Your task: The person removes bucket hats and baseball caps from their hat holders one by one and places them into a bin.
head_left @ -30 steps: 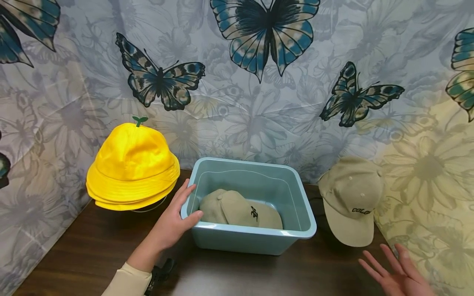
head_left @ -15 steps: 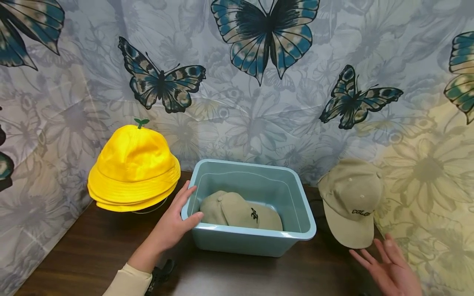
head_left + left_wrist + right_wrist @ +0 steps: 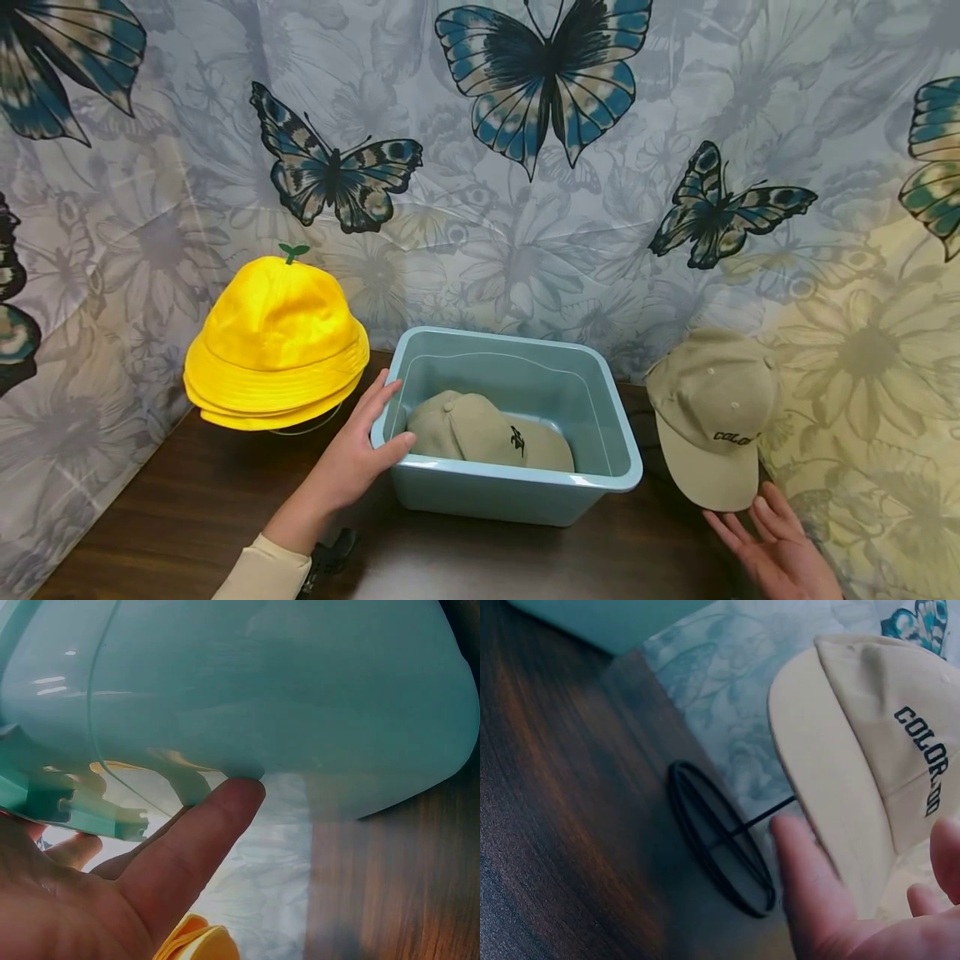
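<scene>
My left hand lies against the left end of a blue-green plastic basin, fingers stretched along the rim and thumb at the near corner. In the left wrist view, the straight thumb touches the basin's side. A beige baseball cap with a small dark emblem lies inside. At the right, another beige cap with dark lettering hangs on a black wire stand. My right hand is palm up below its brim, fingers loosely spread, fingertips right at the brim's edge in the right wrist view.
Yellow bucket hats, stacked and topped by a green sprout, sit on a stand at the left. The dark wooden table backs onto a butterfly-print cloth. A black strap is around my left wrist.
My right hand has moved up and left from the lower right to the brim of the hanging cap. My left hand stays at the basin. The head view has shifted slightly.
</scene>
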